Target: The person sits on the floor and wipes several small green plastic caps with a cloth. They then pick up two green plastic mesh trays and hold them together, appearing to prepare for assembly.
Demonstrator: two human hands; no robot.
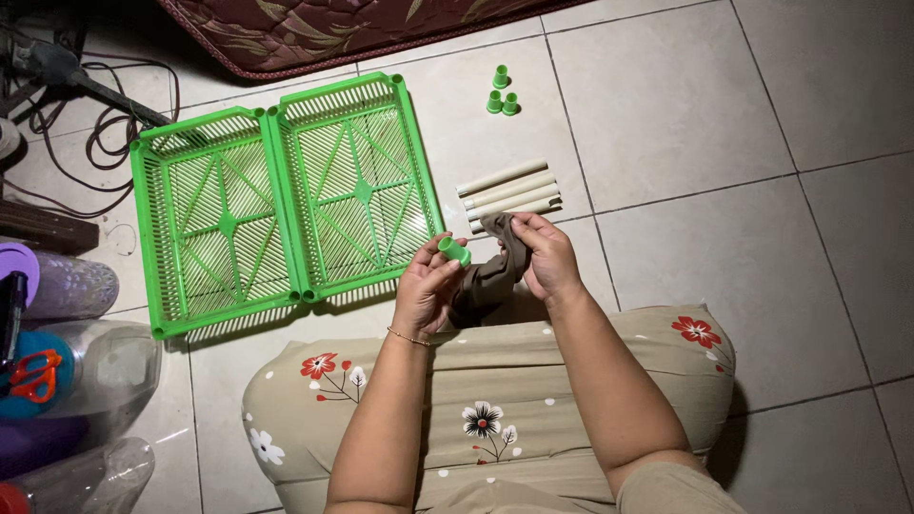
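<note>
Flowered pillow (495, 400) on lap, lower centre, props both forearms | left hand (426, 286) pinches green cap (454, 250) at centre, lifted toward cloth | right hand (547, 255) clutches brown cloth (495, 271) for wiping | cream tubes (509, 195), three caps (502, 95) lie above | green trays (286, 200) left.
</note>
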